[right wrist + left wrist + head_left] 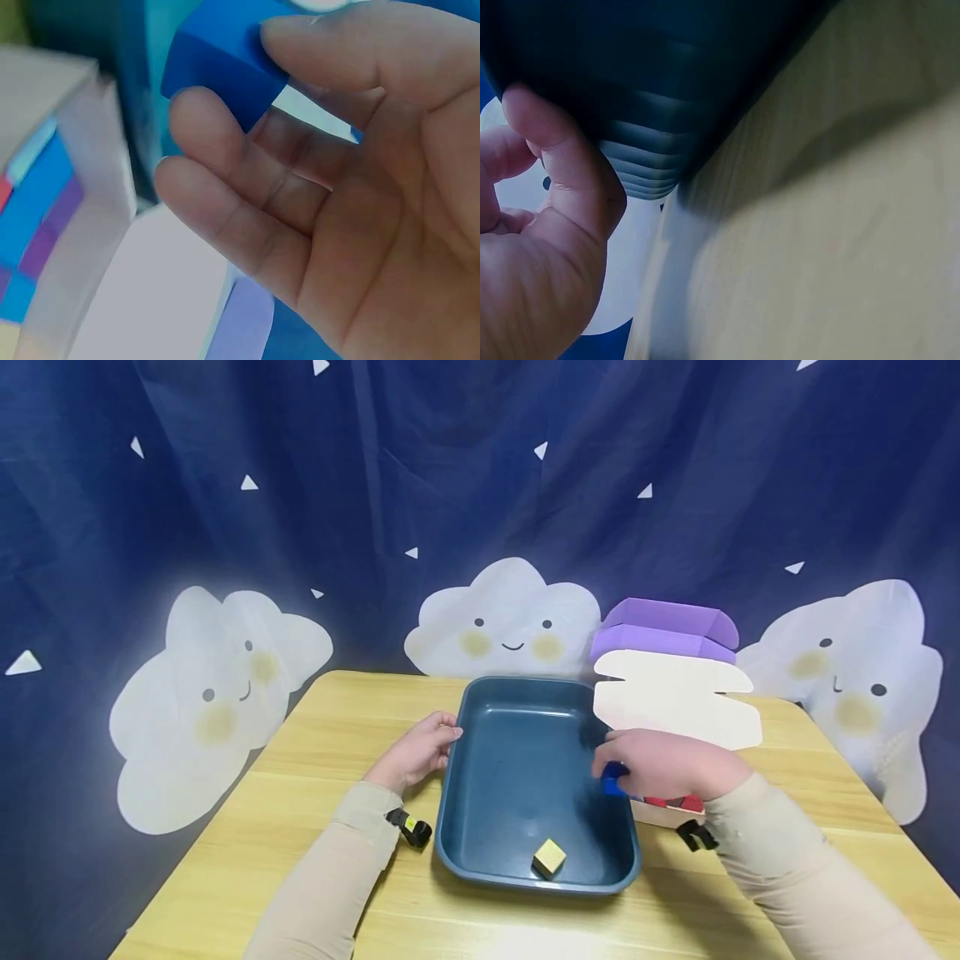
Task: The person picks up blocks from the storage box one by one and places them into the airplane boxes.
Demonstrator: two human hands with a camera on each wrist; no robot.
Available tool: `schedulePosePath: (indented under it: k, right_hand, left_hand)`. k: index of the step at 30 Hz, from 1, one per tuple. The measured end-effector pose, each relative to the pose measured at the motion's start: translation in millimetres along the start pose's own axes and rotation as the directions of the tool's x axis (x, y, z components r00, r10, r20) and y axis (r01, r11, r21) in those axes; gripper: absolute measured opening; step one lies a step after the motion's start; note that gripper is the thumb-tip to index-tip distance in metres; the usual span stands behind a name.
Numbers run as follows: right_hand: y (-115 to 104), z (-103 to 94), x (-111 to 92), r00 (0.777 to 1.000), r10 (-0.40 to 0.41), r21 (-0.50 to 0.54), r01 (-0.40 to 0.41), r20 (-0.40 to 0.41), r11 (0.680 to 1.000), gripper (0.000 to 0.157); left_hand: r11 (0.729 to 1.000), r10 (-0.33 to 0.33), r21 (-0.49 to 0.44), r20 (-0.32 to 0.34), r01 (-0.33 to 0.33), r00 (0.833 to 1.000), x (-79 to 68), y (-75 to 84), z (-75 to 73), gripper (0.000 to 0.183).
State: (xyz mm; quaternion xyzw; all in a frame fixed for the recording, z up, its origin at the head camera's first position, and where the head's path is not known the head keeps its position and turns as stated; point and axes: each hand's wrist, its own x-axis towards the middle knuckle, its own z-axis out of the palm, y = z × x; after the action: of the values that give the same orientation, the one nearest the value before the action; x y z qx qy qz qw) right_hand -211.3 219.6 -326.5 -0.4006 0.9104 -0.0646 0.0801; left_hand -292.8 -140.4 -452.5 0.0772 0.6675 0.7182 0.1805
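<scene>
A dark blue-green rectangular tray [517,793] lies on the table. My left hand [420,750] grips its left rim; the left wrist view shows the hand [547,217] against the tray's outer wall [652,142], some fingers partly hidden. My right hand [671,764] pinches a blue block [613,778] above the tray's right rim. Close up in the right wrist view, the blue block [225,56] sits between thumb and fingertips. A yellow block [549,858] lies inside the tray near its front wall.
Right of the tray stands a cardboard box with a raised white-and-purple lid [671,693], partly behind my right arm. Red blocks [667,802] show inside it, and blue blocks [37,202] in the right wrist view. A dark blue curtain [480,485] hangs behind the table [337,727].
</scene>
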Motion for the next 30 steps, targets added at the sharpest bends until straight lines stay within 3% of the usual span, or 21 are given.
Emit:
schedulePosePath:
  k: [4,6,11,14,17,24,30]
  right_hand:
    - [18,0.0,-21,0.995,0.100,0.061,-0.098,-0.029,0.993,0.024]
    - [26,2.4,-31,0.986,0.166,0.082,-0.165,-0.006,0.983,0.024]
    - [43,12.0,-48,0.944,0.319,0.100,-0.327,0.088,0.940,0.026]
    - [49,19.2,-52,0.923,0.365,0.102,-0.378,0.125,0.920,0.026]
    - [54,27.7,-53,0.922,0.364,0.087,-0.377,0.135,0.922,0.027]
    - [56,39.9,-52,0.949,0.306,0.075,-0.312,0.076,0.947,0.030]
    - [55,39.6,-52,0.947,0.313,0.095,-0.319,0.067,0.943,0.030]
  left_hand:
    - [1.000,0.004,0.004,0.001,-0.004,1.000,1.3,-0.1,-0.1,0.017]
    - [1.000,0.006,0.003,0.005,-0.006,1.000,1.9,0.3,0.2,0.016]
    - [1.000,0.008,0.000,0.009,-0.008,1.000,2.0,1.4,0.5,0.017]
    - [1.000,0.010,0.004,0.006,-0.010,1.000,1.7,1.0,0.0,0.018]
    - [1.000,0.008,0.004,0.001,-0.008,1.000,1.6,-0.3,-0.4,0.018]
    - [1.000,0.010,0.013,-0.004,-0.010,1.000,1.5,-2.7,0.5,0.016]
    - [1.000,0.010,0.006,-0.004,-0.010,1.000,1.3,-2.4,0.1,0.016]
